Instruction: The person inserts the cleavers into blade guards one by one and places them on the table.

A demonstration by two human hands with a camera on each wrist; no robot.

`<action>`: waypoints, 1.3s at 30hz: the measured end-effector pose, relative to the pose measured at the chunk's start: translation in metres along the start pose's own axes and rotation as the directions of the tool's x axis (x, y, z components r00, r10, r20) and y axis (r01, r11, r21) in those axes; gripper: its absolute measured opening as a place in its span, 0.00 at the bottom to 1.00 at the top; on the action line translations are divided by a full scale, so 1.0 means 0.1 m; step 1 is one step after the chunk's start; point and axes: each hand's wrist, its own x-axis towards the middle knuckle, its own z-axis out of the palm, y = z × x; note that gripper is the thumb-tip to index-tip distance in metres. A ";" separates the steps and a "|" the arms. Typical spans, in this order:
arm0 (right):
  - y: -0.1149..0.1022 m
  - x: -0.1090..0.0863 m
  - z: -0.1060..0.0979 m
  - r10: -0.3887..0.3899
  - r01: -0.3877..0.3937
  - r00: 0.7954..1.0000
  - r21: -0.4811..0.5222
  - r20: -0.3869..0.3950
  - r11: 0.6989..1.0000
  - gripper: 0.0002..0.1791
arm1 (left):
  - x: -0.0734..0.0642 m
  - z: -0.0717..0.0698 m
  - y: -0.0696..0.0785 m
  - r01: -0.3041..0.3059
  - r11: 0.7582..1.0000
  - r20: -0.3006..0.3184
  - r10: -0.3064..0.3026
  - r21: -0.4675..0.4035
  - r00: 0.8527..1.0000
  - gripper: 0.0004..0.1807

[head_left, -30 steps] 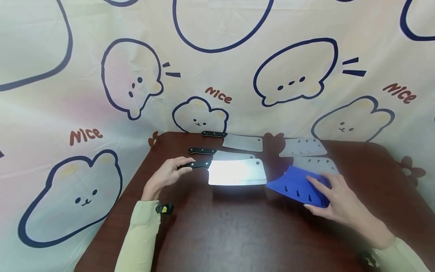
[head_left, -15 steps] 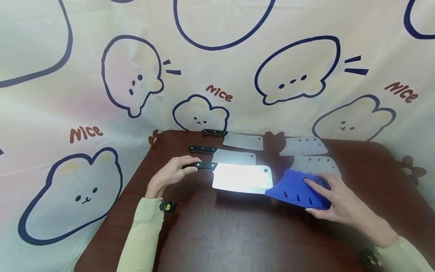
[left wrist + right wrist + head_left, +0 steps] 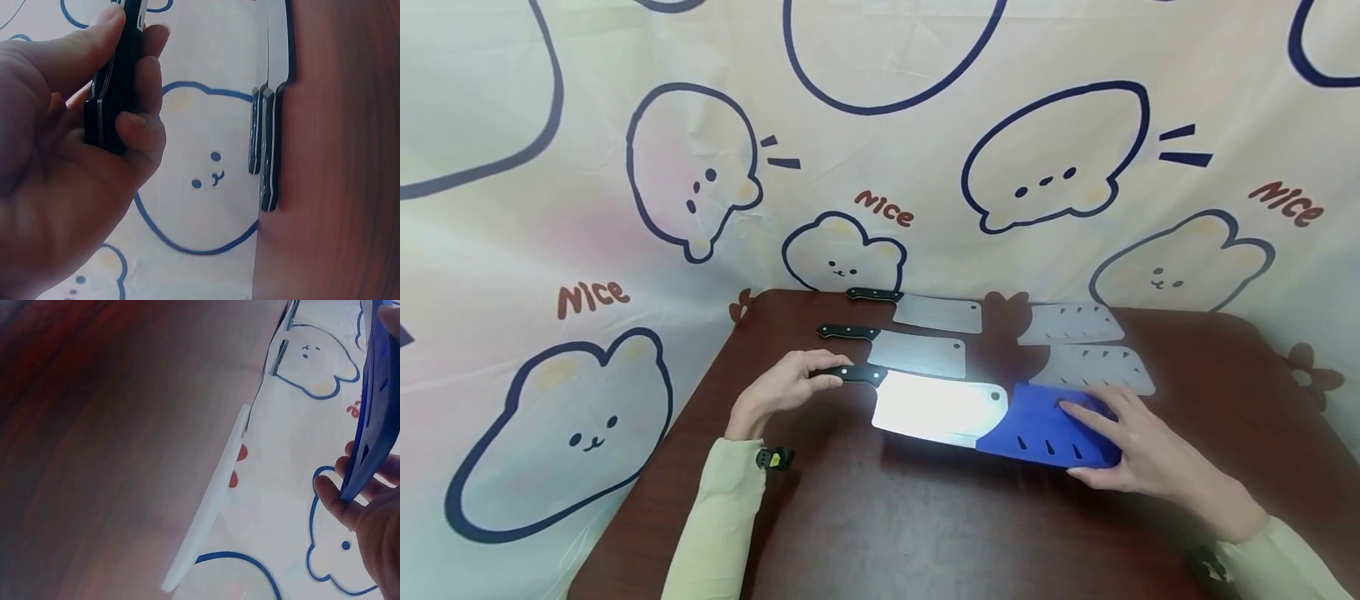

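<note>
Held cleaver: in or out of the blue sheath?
Mostly out: the held cleaver shows nearly whole, end hole included; whether its lower corner is inside the blue sheath, I can't tell.

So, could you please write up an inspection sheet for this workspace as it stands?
Surface: brown table with a wood-like grain.
Job's things: bright cleaver in hand, blade end at the blue sheath; depth inside unclear.
Clutter: two other cleavers and two pale sheaths, lying behind.
Hands: left hand grips the cleaver's handle; right hand holds the blue sheath.
Cables: nothing seen.
Surroundings: cartoon-printed cloth behind the table.
</note>
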 end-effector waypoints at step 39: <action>-0.11 0.16 0.03 -0.090 0.092 0.994 0.048 -0.055 0.995 0.46 | 0.13 0.18 0.10 0.002 1.000 0.023 -0.001 -0.020 1.000 0.19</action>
